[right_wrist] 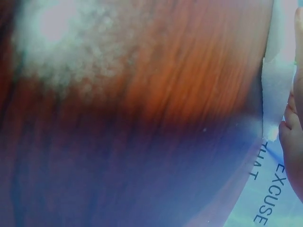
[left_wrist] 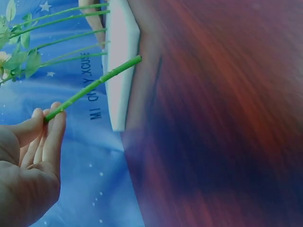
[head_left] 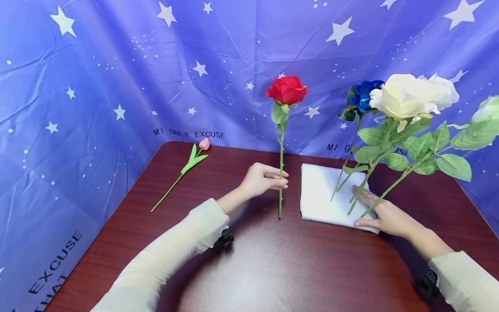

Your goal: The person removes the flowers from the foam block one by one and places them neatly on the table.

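My left hand (head_left: 261, 179) pinches the stem of a red rose (head_left: 287, 90) between thumb and fingers, holding it upright left of a white foam block (head_left: 317, 190). In the left wrist view the stem's lower end (left_wrist: 124, 65) points toward the block and hangs free. My right hand (head_left: 390, 216) rests on the block's right part, thumb and fingers spread. A blue rose (head_left: 365, 96) and white roses (head_left: 405, 97) stand in the block, several stems leaning right. Behind these stems, part of the right hand is hidden. The right wrist view catches only its edge beside the block.
A pink tulip (head_left: 204, 144) with green leaves lies on the left of the dark red wooden table (head_left: 273, 268). Blue cloth (head_left: 218, 52) with white stars hangs behind and at the sides. Another whitish bloom (head_left: 489, 110) reaches the right edge of the head view.
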`<action>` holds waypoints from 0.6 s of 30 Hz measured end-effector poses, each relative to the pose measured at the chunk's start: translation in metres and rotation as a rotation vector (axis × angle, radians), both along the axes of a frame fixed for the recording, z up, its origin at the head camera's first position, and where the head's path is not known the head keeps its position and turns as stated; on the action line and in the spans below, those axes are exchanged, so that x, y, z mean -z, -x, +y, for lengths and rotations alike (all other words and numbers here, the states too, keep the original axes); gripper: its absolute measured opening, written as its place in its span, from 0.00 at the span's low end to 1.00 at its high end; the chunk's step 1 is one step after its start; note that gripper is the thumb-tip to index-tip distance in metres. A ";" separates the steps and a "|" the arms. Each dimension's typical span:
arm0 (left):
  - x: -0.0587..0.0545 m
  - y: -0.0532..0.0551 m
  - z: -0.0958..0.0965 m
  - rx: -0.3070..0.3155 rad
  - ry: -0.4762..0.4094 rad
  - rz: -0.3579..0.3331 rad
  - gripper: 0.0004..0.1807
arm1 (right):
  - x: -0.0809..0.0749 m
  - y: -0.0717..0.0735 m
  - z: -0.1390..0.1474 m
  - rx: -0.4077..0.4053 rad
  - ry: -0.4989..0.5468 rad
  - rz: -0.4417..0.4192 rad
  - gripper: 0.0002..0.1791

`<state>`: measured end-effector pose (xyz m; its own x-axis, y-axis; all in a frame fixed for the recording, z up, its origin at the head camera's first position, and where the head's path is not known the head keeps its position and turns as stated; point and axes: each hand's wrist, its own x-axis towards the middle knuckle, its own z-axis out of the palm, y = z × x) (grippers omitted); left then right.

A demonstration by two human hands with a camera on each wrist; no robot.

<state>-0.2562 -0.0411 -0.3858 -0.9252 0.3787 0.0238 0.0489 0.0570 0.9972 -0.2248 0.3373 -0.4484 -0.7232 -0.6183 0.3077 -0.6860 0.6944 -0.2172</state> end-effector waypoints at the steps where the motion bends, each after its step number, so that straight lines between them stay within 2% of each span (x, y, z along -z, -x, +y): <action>1: 0.000 -0.001 -0.005 -0.007 0.007 0.003 0.14 | 0.000 0.000 0.000 0.002 -0.002 -0.004 0.49; 12: 0.008 -0.007 -0.049 -0.086 0.037 -0.040 0.17 | -0.001 0.003 -0.001 0.013 -0.004 0.003 0.48; 18: 0.009 -0.010 -0.080 -0.079 0.078 -0.055 0.18 | 0.000 0.001 0.000 0.033 -0.013 -0.015 0.48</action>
<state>-0.2462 -0.1208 -0.3953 -0.9512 0.3037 -0.0545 -0.0133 0.1359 0.9906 -0.2253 0.3377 -0.4487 -0.7474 -0.5981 0.2891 -0.6598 0.7191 -0.2180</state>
